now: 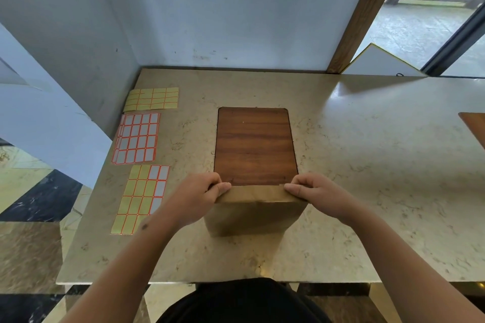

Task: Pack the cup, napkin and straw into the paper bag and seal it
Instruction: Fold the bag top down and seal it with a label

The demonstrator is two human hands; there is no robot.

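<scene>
— Brown paper is what we have under our fingers: the paper bag (256,213) stands upright on the marble table (367,165), touching the near edge of the wooden board (255,146) set into the tabletop.

— And our hands?

— Our left hand (202,196) pinches the bag's left top corner, thumb on the near side of the folded flap, the other fingers curled over the far side. Our right hand (312,194) does the same at the right top corner, thumb lying flat along the fold. Both sets of fingers are pressed together on the paper, not spread.

— Is the top closed?

— We see it folded over into a flat band between our two thumbs. We cannot tell what is inside; the cup, napkin and straw are not visible.

— What lies left of the board?

— Three sticker sheets: a yellow sheet (152,98) farthest from us, a white sheet with red borders (137,138) just beside the board's left edge, and a mixed yellow and white sheet (141,199) nearest, close to our left wrist.
</scene>
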